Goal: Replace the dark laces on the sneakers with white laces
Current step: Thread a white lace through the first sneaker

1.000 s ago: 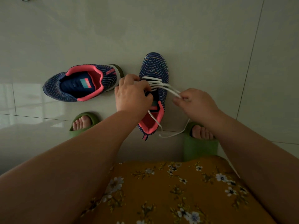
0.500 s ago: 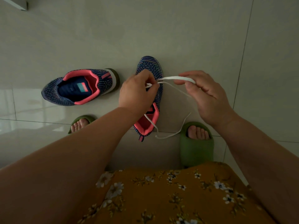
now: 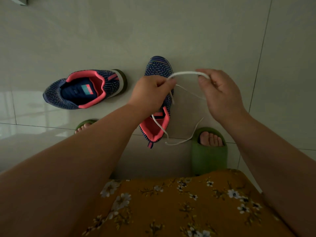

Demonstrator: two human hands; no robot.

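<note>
Both hands work above the sneaker being laced (image 3: 159, 69), which stands on the tiled floor (image 3: 205, 31) with its toe pointing away from the person and its pink-lined heel opening nearest the body.

The left hand (image 3: 150, 92) sits over the midfoot of this sneaker. Its fingers (image 3: 168, 82) are curled and pinch the white lace (image 3: 185, 73) at one end of a raised arc. The right hand (image 3: 220, 93) is held to the right of the sneaker, clear of it. Its thumb and curled fingers pinch the same lace at the other end of the arc.

From the left hand, a strand runs down across the pink collar. A second, thinner strand passes beneath the right hand. The loose tail lies on the floor between the heel of the sneaker and the right green slipper (image 3: 209, 154).

The second sneaker (image 3: 85, 88) lies to the left, well apart, with its opening facing up. No lace can be made out on it. The left green slipper (image 3: 83, 124) shows partly behind the left forearm. A mustard floral garment (image 3: 171, 207) fills the lower edge of the view.
</note>
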